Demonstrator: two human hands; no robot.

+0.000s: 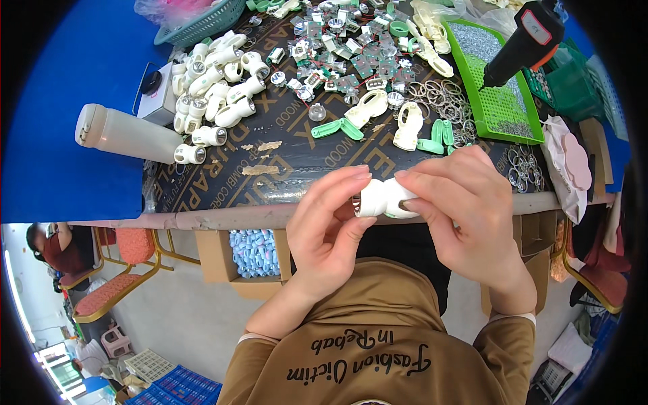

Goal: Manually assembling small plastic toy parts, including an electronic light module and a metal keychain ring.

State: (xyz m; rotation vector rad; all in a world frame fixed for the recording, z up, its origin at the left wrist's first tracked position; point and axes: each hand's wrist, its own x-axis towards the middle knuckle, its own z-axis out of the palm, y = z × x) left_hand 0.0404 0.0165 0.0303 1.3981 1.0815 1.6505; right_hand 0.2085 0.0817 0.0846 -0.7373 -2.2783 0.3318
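Note:
Between my two hands, just past the table's near edge, is a small white flashlight (375, 197) with a silvery lens end facing left. My left hand (328, 226) pinches the lens end with its thumb and fingertips. On the other end, my right hand (461, 206) grips the body, its fingers hiding part of it. Beyond my hands lie cream casing halves (408, 126), mint green strips (339, 128) and loose metal key rings (442, 100). A heap of similar white flashlights (219, 74) lies to the left.
Small circuit boards with wires (358, 57) pile up at the back. A green tray (513, 128) of tiny metal parts stands right, under a hanging black electric screwdriver (523, 44). A white bottle (135, 133) lies left; a carton (216, 260) of blue pieces sits below the table.

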